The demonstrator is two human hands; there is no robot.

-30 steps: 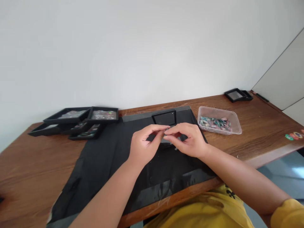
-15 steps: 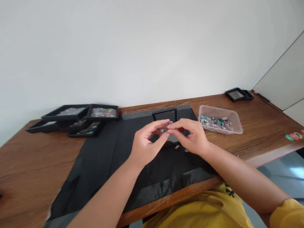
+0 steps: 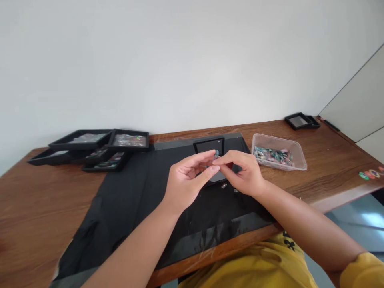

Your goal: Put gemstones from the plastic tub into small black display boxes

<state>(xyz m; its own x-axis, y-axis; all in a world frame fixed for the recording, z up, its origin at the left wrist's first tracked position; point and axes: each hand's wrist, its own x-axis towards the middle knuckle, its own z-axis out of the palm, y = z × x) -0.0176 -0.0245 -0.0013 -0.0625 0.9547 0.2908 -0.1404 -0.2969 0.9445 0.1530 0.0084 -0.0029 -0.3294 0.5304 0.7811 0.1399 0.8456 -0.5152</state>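
My left hand [image 3: 187,176] and my right hand [image 3: 240,170] meet fingertip to fingertip above a black tray [image 3: 223,147]. Both are closed in a pinch on a small shiny teal-and-pink piece [image 3: 216,153]. Its upper end shows above the left fingertips; the rest is hidden, so its kind is unclear. Much of the tray lies behind my hands, with a grey surface inside it. Just in front of the tray, two small shiny pieces lie on the black mat [image 3: 144,200], one of them an oval silvery piece [image 3: 224,185].
To the right stands a clear plastic tub [image 3: 300,156] holding many teal and pink pieces. Stacked black trays [image 3: 112,140] with small items sit at the back left. Two small black frames [image 3: 298,121] lie at the far right, near the wall. Round stickers [image 3: 372,173] mark the right table edge.
My fingertips have shifted slightly around the small piece, and more of its teal end shows above them. The hands otherwise stay in place; the view has moved a little.
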